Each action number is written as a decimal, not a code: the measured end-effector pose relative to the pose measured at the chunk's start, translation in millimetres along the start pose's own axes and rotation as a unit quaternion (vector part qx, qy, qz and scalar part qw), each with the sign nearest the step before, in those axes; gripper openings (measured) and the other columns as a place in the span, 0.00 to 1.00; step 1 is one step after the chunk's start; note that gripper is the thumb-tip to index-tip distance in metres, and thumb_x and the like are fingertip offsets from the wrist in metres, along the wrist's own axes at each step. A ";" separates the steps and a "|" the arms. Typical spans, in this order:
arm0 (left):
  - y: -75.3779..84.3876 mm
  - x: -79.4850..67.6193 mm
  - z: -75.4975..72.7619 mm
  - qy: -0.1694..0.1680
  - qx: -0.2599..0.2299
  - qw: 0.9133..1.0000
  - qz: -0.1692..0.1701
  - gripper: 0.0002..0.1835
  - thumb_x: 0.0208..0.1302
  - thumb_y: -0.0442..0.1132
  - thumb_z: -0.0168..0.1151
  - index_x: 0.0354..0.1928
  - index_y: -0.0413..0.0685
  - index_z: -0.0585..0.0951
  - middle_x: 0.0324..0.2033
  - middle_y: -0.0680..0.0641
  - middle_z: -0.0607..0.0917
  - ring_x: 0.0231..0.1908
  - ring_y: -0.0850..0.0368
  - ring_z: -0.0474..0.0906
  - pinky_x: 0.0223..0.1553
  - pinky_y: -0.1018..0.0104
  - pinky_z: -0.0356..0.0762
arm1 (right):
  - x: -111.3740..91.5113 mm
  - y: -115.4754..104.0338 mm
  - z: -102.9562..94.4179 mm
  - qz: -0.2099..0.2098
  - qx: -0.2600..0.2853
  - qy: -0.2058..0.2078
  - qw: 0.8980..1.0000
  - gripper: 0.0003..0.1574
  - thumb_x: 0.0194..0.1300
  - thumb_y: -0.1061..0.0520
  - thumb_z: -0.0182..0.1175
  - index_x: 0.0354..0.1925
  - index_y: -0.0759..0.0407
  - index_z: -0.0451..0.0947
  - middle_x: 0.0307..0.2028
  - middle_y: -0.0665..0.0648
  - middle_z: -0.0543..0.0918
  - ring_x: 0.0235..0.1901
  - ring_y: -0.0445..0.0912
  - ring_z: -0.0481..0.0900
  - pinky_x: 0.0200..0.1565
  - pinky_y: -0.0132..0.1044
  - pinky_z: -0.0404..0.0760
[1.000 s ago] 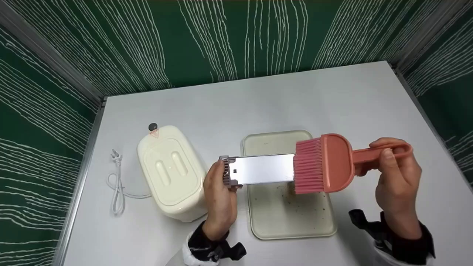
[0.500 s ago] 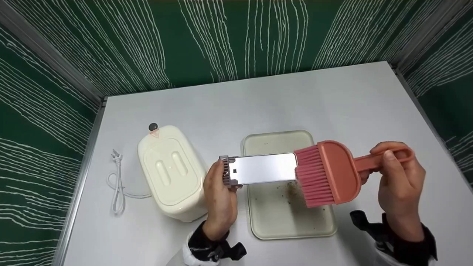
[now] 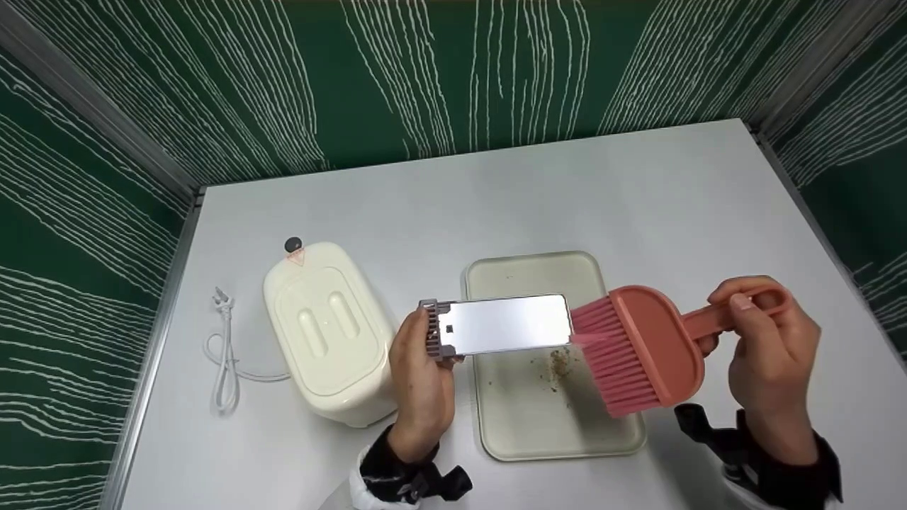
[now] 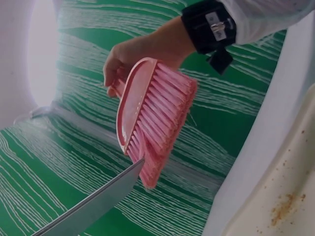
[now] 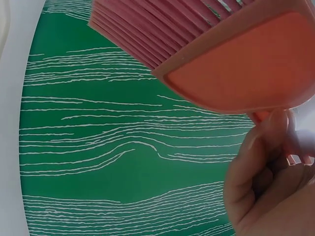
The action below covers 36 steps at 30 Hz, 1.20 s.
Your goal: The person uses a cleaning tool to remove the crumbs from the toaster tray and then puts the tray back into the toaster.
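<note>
My left hand (image 3: 423,386) grips the grey ribbed end of a flat, shiny metal crumb tray (image 3: 506,324), held out level above a pale tray (image 3: 524,435). A small heap of brown crumbs (image 3: 559,365) lies on the pale tray, with specks around it. In my right hand (image 3: 774,361) is the looped handle of an orange-pink brush (image 3: 655,347). Its pink bristles (image 4: 165,108) touch the corner of the crumb tray's far end, and a few bend over that edge in the left wrist view. The right wrist view shows fingers and thumb pinching the handle below the brush head (image 5: 241,64).
A cream toaster (image 3: 329,329) with a lid on top stands left of my left hand. Its white cord (image 3: 227,354) lies bundled further left. Green patterned panels (image 3: 453,78) enclose the white table (image 3: 425,212) at the back and sides.
The brush has swung down and towards me, turning so its bristles slide off the crumb tray's far end. My left hand and the crumb tray stay nearly still. More crumbs show from behind the bristles.
</note>
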<state>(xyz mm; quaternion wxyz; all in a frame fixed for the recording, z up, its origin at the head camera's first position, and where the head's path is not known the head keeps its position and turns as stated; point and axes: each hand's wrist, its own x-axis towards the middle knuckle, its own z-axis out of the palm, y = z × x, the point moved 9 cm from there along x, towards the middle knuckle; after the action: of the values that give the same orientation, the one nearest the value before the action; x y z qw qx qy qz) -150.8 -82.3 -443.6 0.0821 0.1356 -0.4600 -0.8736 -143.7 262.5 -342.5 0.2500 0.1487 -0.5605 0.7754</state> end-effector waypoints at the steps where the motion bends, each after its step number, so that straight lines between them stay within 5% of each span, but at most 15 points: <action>1: -0.2 0.1 -0.4 0.001 0.000 1.000 0.000 0.17 0.84 0.40 0.43 0.43 0.38 0.79 0.30 0.45 0.80 0.26 0.59 0.71 0.26 0.69 0.68 | -0.2 0.4 -0.9 0.002 -0.012 0.000 1.000 0.18 0.72 0.77 0.38 0.35 0.80 0.76 0.20 0.61 0.84 0.14 0.43 0.81 0.22 0.27 0.79; 14: 0.7 -0.3 -0.3 0.006 0.000 1.000 0.000 0.16 0.84 0.40 0.43 0.42 0.40 0.80 0.30 0.46 0.79 0.24 0.60 0.70 0.25 0.70 0.68 | 1.8 9.1 0.5 0.019 -0.114 -0.056 0.992 0.11 0.74 0.76 0.46 0.36 0.81 0.74 0.23 0.59 0.88 0.18 0.41 0.83 0.23 0.25 0.80; 29: -3.2 -1.1 4.5 -0.007 0.002 1.000 -0.013 0.17 0.83 0.40 0.42 0.43 0.38 0.79 0.30 0.45 0.81 0.25 0.59 0.72 0.26 0.69 0.70 | -2.4 1.5 -16.2 0.012 -0.197 -0.039 0.980 0.12 0.73 0.76 0.50 0.48 0.83 0.77 0.34 0.56 0.91 0.23 0.40 0.84 0.28 0.23 0.81; 36: -3.2 -1.3 1.0 0.000 0.000 1.000 -0.015 0.17 0.84 0.40 0.43 0.43 0.38 0.78 0.30 0.45 0.80 0.25 0.59 0.72 0.26 0.69 0.70 | -6.9 0.7 -26.5 0.007 -0.313 -0.051 0.948 0.15 0.75 0.75 0.50 0.56 0.81 0.76 0.41 0.49 0.91 0.29 0.37 0.85 0.29 0.22 0.78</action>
<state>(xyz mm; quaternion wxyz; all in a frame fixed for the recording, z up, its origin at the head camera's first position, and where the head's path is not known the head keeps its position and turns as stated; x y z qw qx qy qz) -150.0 -79.4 -445.5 0.0690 0.1427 -0.4578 -0.8748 -137.1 285.8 -355.2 0.2497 0.0986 -0.7881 0.5539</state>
